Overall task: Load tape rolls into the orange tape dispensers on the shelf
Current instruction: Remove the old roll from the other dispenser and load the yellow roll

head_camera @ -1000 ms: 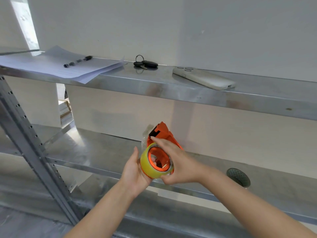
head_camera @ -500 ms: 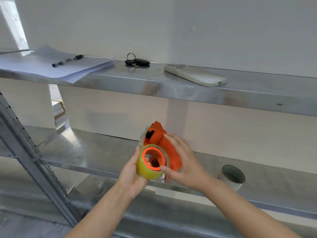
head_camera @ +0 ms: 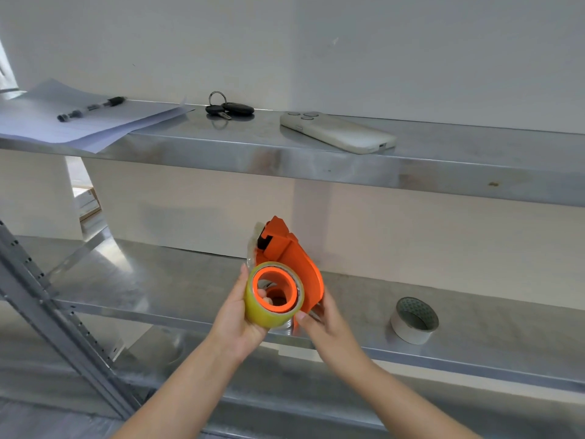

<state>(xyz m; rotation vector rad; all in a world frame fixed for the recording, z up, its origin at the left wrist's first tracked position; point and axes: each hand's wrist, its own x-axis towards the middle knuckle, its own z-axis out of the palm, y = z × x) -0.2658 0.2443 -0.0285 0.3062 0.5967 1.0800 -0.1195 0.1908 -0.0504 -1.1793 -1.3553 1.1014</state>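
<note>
Galvanized steel shelving unit against a plain white wall, perforated upright (head_camera: 47,318) at left, three levels visible. Top shelf (head_camera: 316,160): loose paper sheets (head_camera: 79,122) at the left end overhanging the front edge, a pen (head_camera: 90,108) lying on them; car keys on a ring (head_camera: 228,107) near the middle by the wall; a beige phone-like handset (head_camera: 337,132) face down to the right, angled. Middle shelf (head_camera: 142,280): mostly bare metal, one grey-white tape roll (head_camera: 414,320) on its side at right, near the front edge, well apart from the hands. Lower shelf partly hidden behind the forearms. Gap at left shows another room with stacked boxes, blurry. Both hands raised in front of the middle shelf, blocking part of its front lip. Left hand (head_camera: 235,318) cups a yellow tape roll (head_camera: 272,296) from the left, fingers wrapped on its rim, one fingertip showing inside the core. Roll sits on the orange hub of the orange tape dispenser (head_camera: 294,264), whose blade end points up. Right hand (head_camera: 326,321) grips the dispenser's lower edge from the right, thumb pinched at the bottom beside the roll. Clear tape flap sticks up by the blade.
</note>
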